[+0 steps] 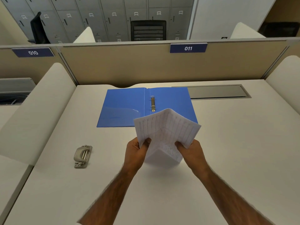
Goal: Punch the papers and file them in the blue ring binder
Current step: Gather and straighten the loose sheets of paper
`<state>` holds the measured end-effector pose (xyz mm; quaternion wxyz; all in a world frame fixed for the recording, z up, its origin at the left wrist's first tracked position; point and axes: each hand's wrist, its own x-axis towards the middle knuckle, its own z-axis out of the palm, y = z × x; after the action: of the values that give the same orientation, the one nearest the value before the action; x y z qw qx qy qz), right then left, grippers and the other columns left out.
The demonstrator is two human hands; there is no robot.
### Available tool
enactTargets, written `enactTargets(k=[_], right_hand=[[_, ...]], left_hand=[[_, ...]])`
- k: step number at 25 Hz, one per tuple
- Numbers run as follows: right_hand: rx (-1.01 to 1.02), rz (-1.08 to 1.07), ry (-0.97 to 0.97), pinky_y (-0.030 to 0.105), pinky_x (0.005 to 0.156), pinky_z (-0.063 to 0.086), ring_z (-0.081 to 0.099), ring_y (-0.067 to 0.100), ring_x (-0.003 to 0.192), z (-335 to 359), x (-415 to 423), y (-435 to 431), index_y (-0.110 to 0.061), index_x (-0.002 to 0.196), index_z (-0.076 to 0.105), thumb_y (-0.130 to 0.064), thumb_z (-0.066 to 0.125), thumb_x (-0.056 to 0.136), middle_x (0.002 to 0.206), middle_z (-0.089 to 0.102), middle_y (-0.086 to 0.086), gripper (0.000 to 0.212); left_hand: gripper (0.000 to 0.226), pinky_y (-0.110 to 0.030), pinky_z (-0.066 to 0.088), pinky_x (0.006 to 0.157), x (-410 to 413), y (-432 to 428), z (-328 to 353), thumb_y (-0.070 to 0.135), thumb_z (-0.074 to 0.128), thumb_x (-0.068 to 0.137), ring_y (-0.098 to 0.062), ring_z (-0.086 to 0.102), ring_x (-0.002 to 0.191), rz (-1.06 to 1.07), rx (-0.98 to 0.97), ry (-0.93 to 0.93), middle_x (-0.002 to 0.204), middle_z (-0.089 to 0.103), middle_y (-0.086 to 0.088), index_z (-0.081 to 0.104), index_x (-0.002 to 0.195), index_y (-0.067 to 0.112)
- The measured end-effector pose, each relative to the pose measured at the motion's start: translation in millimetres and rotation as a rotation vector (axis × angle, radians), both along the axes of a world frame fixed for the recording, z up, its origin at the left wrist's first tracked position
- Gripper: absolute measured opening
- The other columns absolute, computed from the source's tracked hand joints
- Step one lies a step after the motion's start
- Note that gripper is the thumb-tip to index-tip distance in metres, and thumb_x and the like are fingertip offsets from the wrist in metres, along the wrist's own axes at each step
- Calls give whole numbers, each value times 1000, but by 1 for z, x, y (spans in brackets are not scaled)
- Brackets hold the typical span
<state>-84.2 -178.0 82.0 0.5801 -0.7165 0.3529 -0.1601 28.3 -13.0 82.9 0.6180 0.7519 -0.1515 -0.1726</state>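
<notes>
Left hand [138,151]: thumb and fingers pinch the left edge of the papers [165,132]. Right hand [189,151]: fingers curl round the right edge of the same sheaf. Papers: printed with ruled columns, bowed upward along the middle, held above the desk [227,143] just in front of the blue ring binder [126,108]. Binder: open flat, ring mechanism [153,103] at its spine. Hole punch [82,156]: metal, on the desk, well left of the hands. Beige partition [129,65] behind, label "011" [188,48].
</notes>
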Motion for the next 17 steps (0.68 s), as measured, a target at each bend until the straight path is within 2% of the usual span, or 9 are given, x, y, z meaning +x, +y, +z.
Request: enactTargets(k=[3,5,9,14,17], right_hand=[[-21,13,-49,39,77,59,68,20,92,4,0,-5,-19,107,65,-18,63,95,99,70,3,12],[21,68,-23,37,79,60,70,17,91,3,-1,-9,-24,111,63,-22,61,96,103,70,-1,15],[199,102,110,49,87,60,73,24,94,-34,-6,-12,-19,113,66,-21,61,96,109,73,2,18],[362,51,174,54,89,58,74,27,96,-77,-19,-4,-18,107,69,-11,59,96,111,74,8,17],[398,36,189,54,89,58,74,28,96,-85,-21,-5,-13,113,68,-11,59,96,112,74,9,19]], left_hand=[[9,-16,55,61,8,0,1,25,60,96,-9,69,82,31,-17,2,91,71,8,68,97,22],[8,-19,58,66,12,4,-4,29,59,96,-7,70,82,37,1,75,97,71,8,65,101,27],[24,-38,58,86,16,11,-40,30,56,97,-14,67,91,31,243,212,115,69,-3,61,117,18],[45,-41,52,99,7,13,-82,35,60,94,-22,62,115,-25,465,78,133,60,1,47,134,19],[61,-42,52,98,8,21,-97,45,59,91,-19,62,113,-36,630,-75,135,58,6,35,144,27]])
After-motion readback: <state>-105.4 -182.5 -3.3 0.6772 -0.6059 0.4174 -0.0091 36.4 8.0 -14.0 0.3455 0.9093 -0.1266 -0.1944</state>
